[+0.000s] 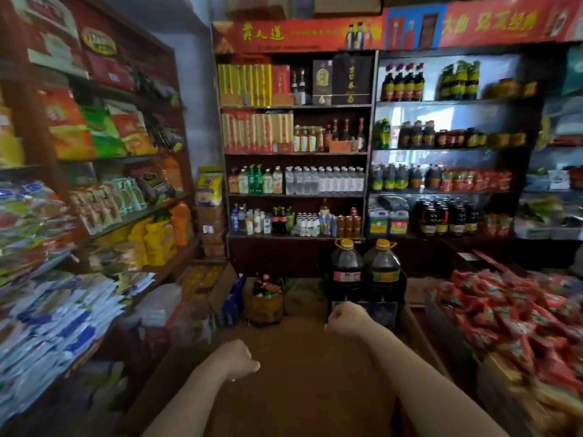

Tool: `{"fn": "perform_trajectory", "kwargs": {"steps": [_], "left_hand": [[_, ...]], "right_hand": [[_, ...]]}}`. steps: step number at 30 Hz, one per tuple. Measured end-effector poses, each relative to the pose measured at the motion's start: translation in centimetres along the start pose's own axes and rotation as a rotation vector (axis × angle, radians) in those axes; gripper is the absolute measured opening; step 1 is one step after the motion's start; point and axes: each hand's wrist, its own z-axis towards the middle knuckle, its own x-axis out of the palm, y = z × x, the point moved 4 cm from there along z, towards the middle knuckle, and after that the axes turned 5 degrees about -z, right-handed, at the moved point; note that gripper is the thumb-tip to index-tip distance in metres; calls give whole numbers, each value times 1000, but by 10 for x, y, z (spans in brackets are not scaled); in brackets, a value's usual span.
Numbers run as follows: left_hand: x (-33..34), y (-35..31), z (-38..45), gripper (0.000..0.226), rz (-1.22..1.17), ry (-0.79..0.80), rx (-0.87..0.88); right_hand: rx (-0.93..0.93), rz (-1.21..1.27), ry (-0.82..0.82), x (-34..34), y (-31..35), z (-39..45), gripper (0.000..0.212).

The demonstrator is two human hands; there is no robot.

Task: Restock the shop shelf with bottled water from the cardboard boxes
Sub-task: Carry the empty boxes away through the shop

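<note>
Both hands empty, fingers curled closed: left hand (238, 357), right hand (345, 315). Water bottles (325, 181) fill shelf row above oil jugs (364, 272). Open cardboard box (209, 283) left of jugs; contents unclear. Check it, grab w/ both hands.

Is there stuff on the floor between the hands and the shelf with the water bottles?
Yes. Two big oil jugs stand on a dark crate right beyond the right hand, below the water bottles. A basket of bottles sits ahead of the left hand.
</note>
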Motion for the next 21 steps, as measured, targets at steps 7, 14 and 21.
{"fn": "perform_trajectory", "kwargs": {"steps": [7,14,21], "left_hand": [[-73,63,106,39,-256,-133,-223],[-123,188,206,30,-303,-211,-456],[-185,254,274,53,-414,-307,-669]], "right_hand": [[-172,-104,190,18,93,176,12],[-332,-199,343,99,195,336,15],[-444,-334,495,162,291,471,17]]}}
